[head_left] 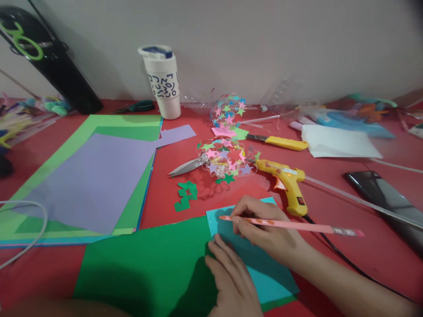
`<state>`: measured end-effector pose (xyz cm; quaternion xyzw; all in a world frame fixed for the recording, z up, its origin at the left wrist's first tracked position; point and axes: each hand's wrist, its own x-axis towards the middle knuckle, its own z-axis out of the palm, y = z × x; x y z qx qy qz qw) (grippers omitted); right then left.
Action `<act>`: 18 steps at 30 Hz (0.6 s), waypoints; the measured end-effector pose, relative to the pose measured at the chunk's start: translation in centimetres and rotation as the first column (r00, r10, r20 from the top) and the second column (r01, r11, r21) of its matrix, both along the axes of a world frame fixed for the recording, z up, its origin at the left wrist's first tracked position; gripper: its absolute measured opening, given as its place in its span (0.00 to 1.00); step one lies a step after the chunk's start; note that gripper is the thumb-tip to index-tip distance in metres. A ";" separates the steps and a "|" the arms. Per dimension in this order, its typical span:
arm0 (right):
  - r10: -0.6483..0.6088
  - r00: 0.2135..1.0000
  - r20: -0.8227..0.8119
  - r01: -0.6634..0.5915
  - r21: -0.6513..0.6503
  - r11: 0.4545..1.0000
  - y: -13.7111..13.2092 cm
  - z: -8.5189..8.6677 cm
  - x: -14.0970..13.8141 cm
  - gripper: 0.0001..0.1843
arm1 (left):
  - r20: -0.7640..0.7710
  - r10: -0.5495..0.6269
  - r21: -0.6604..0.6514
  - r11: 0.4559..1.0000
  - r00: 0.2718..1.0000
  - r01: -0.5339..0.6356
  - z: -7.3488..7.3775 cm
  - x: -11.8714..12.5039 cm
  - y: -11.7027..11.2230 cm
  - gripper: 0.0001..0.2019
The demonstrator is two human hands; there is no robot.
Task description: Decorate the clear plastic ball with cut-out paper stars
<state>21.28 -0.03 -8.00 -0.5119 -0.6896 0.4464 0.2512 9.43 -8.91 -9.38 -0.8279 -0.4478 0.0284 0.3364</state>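
Note:
My right hand [264, 229] is closed around a pink pencil [297, 226], its tip resting on a light blue paper sheet [224, 222]. That sheet lies over a dark green sheet [142, 268] on the red table [172, 198]. My left hand [233, 281] lies flat with fingers together on the blue sheet's lower edge, holding it down. Just beyond the sheet stands a clear ball covered in coloured paper stars [226, 160], with scissors [188, 167] beside it and green paper scraps [185, 195] in front.
A yellow glue gun [287, 182] with a black cord lies right of the ball; a yellow utility knife [280, 142], a second star ball [229, 110], white paper [337, 141] and a phone [380, 193] are further right. A stack of purple and green sheets [89, 180] and a white tumbler [163, 81] sit left.

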 end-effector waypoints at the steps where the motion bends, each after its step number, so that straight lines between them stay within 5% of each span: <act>1: -0.004 1.000 -0.004 0.004 -0.002 1.000 0.0 0.0 0.0 0.07 | 0.001 -0.004 0.002 1.000 1.000 0.004 0.0 0.0 0.0 0.16; 14: 0.036 0.999 0.009 -0.037 0.068 0.997 0.0 0.0 0.1 0.08 | 0.013 -0.008 -0.030 1.000 1.000 0.009 0.6 0.0 0.3 0.19; 18: 0.061 0.996 0.065 -0.069 0.113 0.991 0.1 0.0 0.1 0.07 | 0.051 0.015 -0.136 0.991 0.999 -0.008 1.5 -0.3 0.5 0.18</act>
